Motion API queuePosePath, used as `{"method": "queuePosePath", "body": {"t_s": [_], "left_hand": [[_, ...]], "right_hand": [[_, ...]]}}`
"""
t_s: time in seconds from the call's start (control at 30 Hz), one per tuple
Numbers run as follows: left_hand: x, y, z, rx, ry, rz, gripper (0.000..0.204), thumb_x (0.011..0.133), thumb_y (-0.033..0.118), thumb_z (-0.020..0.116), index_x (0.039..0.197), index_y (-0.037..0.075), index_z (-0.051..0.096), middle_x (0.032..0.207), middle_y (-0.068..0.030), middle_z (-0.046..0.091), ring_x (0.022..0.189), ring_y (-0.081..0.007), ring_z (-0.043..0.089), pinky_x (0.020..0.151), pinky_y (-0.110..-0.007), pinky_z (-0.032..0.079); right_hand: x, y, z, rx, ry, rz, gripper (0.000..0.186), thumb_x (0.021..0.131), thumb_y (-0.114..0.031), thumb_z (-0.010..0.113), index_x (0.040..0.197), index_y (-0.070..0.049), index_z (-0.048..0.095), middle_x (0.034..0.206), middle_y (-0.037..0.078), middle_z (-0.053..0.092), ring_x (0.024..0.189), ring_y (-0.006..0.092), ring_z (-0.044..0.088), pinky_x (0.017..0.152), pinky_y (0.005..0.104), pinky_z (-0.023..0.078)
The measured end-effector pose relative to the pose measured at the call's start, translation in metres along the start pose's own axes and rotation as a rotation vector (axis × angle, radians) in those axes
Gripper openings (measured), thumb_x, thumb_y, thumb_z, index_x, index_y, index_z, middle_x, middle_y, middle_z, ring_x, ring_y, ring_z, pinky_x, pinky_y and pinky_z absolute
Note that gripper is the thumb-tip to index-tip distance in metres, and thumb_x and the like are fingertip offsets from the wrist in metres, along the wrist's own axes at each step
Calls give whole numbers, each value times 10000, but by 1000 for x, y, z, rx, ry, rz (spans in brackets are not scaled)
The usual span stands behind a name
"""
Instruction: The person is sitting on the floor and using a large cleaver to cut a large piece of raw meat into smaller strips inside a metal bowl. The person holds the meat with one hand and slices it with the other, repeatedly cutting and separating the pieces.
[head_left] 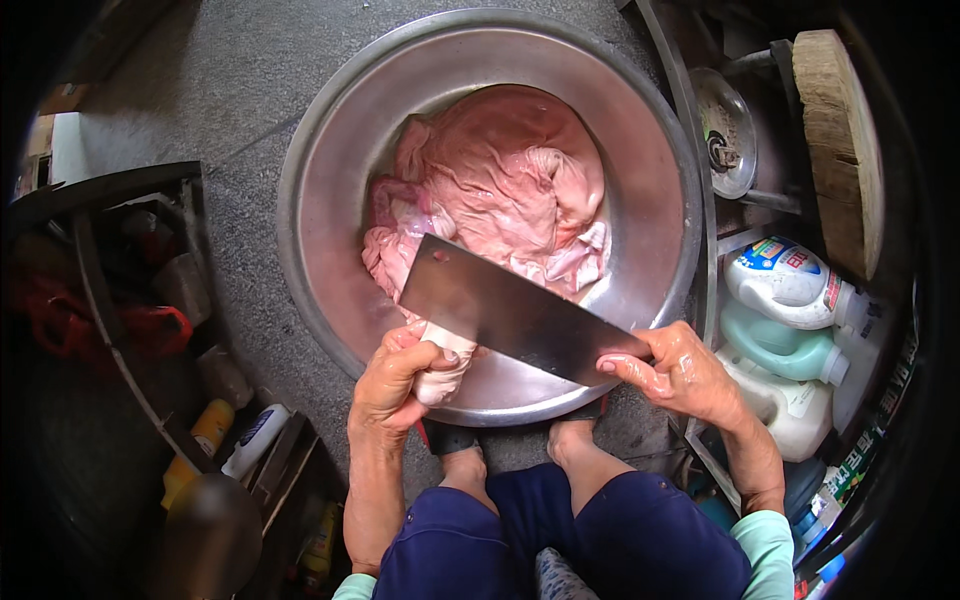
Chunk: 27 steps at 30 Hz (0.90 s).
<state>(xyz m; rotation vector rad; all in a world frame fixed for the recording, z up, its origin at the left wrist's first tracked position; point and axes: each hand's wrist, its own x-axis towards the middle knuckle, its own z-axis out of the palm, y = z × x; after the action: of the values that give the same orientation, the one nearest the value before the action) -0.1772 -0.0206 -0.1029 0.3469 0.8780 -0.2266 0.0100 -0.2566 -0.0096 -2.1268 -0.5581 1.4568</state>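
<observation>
A wide metal basin [325, 230] stands on the floor in front of my feet. In it lies a wet, pink, folded mass of raw animal skin or offal [500, 180]; its exact kind I cannot tell. My left hand [395, 375], at the basin's near-left rim, is closed around a pale, bunched end [447, 360] of similar flesh. My right hand [685, 370] grips a broad cleaver [520, 310] at the near-right rim. The dark blade slants up and left across the basin, its far end over the pale piece. Whether the edge touches the flesh is hidden.
On the right, a rack holds several detergent jugs [785, 285], a clear lidded container [728, 135] and a thick wooden board [835, 150]. A dark shelf [110, 190] with a red bag [70, 330] and bottles [255, 440] stands to the left. Grey floor [250, 90] surrounds the basin.
</observation>
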Motion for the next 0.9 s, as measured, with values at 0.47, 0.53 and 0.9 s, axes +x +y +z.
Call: {"method": "queuePosePath", "body": {"t_s": [0.47, 0.53, 0.9], "left_hand": [[3, -1, -9, -216, 2, -45, 299, 985, 142, 606, 1178, -86, 627, 1063, -179, 702, 980, -246, 691, 880, -328, 551], [5, -1, -12, -257, -62, -43, 274, 952, 114, 631, 1140, -86, 627, 1081, -203, 685, 1034, -297, 689, 962, -392, 553], [6, -20, -21, -57, 36, -87, 445, 709, -144, 638, 1150, -105, 591, 1010, -202, 683, 856, -250, 696, 800, -321, 580]], "right_hand": [[7, 0, 5, 16, 117, 20, 264, 950, -217, 699, 1056, 25, 721, 722, 225, 658, 643, 167, 698, 579, 342, 508], [4, -8, 13, 7, 93, -49, 215, 949, -195, 701, 1023, 6, 723, 695, 188, 647, 610, 204, 642, 563, 334, 490], [21, 2, 28, -4, 124, -154, 277, 946, -313, 682, 945, -40, 728, 728, 208, 658, 722, 423, 660, 627, 480, 508]]}}
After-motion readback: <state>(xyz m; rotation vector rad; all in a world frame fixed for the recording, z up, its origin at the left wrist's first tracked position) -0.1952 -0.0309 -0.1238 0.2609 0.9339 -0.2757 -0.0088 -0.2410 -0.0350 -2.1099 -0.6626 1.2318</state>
